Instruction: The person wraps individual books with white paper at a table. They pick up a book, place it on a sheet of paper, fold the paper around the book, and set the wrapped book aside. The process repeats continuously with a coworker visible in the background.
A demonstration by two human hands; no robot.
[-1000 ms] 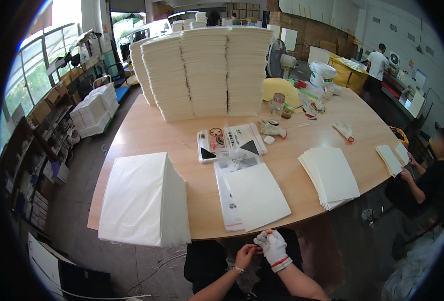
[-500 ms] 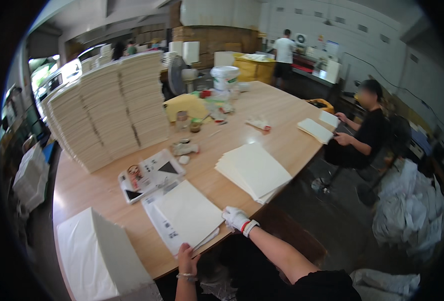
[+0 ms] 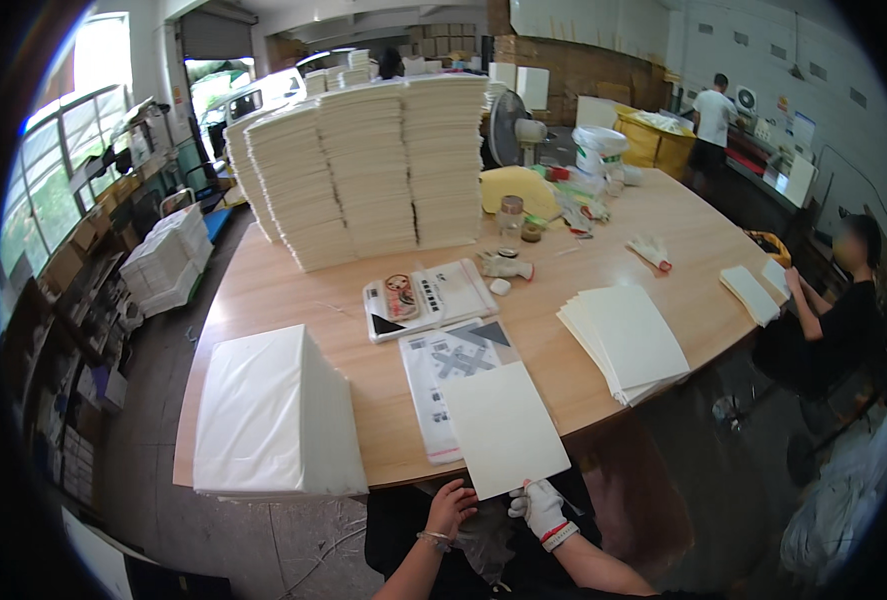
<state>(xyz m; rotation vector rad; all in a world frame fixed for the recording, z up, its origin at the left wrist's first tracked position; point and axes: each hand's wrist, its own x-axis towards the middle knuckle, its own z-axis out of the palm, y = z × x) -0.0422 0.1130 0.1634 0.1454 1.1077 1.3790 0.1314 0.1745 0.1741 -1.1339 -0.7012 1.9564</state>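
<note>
A cream sheet of card [image 3: 508,425] lies partly over a stack of printed clear plastic bags [image 3: 428,400], its near end past the table edge. My right hand [image 3: 538,507], in a white glove with a watch at the wrist, pinches the sheet's near edge. Bare and wearing a bracelet, my left hand [image 3: 451,507] is open beside the sheet's near left corner, fingers loosely bent; whether they touch the card I cannot tell. To the right is a fanned pile of cream sheets [image 3: 628,340].
A white-wrapped stack [image 3: 253,410] stands at the near left, and tall stacks of sheets [image 3: 363,170] rise behind. More packed bags with a phone-like patterned object [image 3: 400,297], gloves [image 3: 648,252], a jar [image 3: 510,218] and a fan [image 3: 508,130] are farther back. A co-worker [image 3: 843,300] sits at right holding sheets.
My view has swung left, so the scene sits farther right. The card has been drawn toward me over the table edge. My left hand has come off its near left side.
</note>
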